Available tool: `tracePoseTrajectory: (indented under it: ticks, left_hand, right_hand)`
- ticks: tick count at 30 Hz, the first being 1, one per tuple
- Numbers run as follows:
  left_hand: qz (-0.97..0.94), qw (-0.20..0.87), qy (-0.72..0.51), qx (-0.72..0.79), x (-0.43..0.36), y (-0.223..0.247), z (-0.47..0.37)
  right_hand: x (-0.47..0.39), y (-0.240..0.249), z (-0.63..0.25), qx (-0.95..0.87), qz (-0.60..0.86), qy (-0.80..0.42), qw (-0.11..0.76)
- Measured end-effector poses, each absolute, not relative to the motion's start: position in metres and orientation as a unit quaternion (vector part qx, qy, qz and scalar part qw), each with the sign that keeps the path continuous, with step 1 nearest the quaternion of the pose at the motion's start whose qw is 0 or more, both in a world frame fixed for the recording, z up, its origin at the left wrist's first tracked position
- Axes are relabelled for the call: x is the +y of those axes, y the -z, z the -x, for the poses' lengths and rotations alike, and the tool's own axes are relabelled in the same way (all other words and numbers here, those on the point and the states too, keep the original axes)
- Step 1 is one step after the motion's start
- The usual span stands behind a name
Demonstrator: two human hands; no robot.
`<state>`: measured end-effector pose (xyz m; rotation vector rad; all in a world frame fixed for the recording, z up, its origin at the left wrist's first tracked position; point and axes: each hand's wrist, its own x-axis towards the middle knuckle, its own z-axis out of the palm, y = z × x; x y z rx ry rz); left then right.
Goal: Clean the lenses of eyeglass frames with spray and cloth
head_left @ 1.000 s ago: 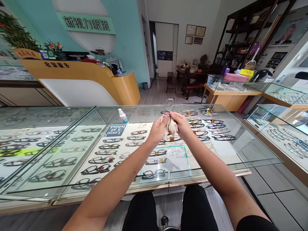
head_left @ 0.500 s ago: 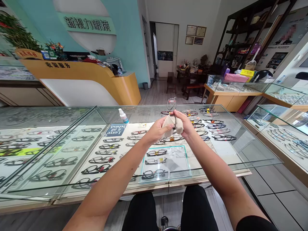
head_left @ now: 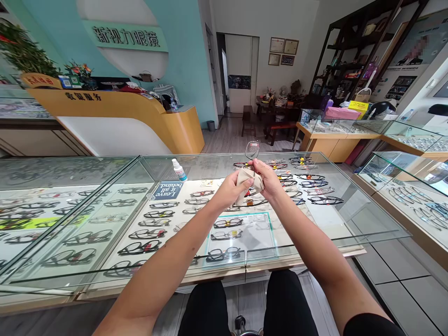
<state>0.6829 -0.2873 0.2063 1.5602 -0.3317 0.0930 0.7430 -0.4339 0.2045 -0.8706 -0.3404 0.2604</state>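
Note:
Above the glass display case point(head_left: 294, 233) I hold a pair of eyeglasses point(head_left: 252, 150) with both hands. One lens stands up beyond my fingertips, with a small red and white label on it. A pale beige cloth point(head_left: 245, 179) is bunched around the nearer part of the frame, which it hides. My left hand point(head_left: 230, 186) pinches the cloth, thumb on top. My right hand point(head_left: 269, 179) grips the eyeglasses near the middle of the frame, against the cloth's right side. A white spray bottle point(head_left: 179, 170) stands on the glass, left of my hands.
Rows of eyeglasses point(head_left: 150, 233) lie inside the case under the glass, beside a blue printed card point(head_left: 168, 190). Another glass case point(head_left: 420, 196) stands at right. Beyond are a curved wooden counter point(head_left: 182, 126), a bench point(head_left: 249, 119) and dark shelves point(head_left: 350, 46).
The eyeglasses have tilted slightly, their free lens shifting a little right. The cloth has been folded differently between my hands, and my left thumb has moved slightly up.

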Motion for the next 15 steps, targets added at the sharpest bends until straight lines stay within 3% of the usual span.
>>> tracePoseTrajectory:
  ticks: [15]
  left_hand:
    - [-0.662, 0.731, -0.058, -0.154, -0.2935, -0.2041, -0.6782]
  right_hand:
    - [-0.4325, -0.2060, -0.7400, -0.167, 0.439, -0.120, 0.874]
